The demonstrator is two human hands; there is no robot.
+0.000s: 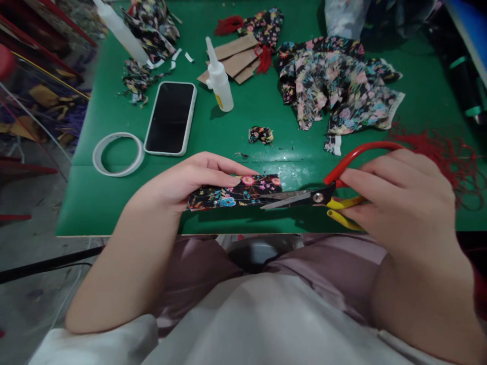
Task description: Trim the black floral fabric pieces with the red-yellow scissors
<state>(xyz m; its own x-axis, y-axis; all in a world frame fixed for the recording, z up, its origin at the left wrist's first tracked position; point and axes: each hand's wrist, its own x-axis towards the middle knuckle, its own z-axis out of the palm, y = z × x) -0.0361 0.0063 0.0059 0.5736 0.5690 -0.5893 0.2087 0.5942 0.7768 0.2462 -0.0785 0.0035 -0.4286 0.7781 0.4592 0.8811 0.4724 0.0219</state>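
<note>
Both hands are busy at the near edge of the green table (216, 139): the left hand (198, 177) grips a flat black floral strip (232, 195), thumb on top, and the right hand (407, 190) is closed around the red and yellow handles of a pair of scissors (318, 197). Its blades stand slightly parted at the strip's right end; how far they bite into the cloth is hard to make out. Beyond the left hand lie a white tape roll (99, 158) and, just beside it, a phone (170, 119) with a dark screen. A small bunched floral scrap (261, 135) sits past the strip, while tangled red threads (452, 162) spread near the right hand. Farther back, a white nozzle bottle (221, 88) stands upright before brown card pieces (236, 57), with crumpled floral cloth (327, 76) to their right.
</note>
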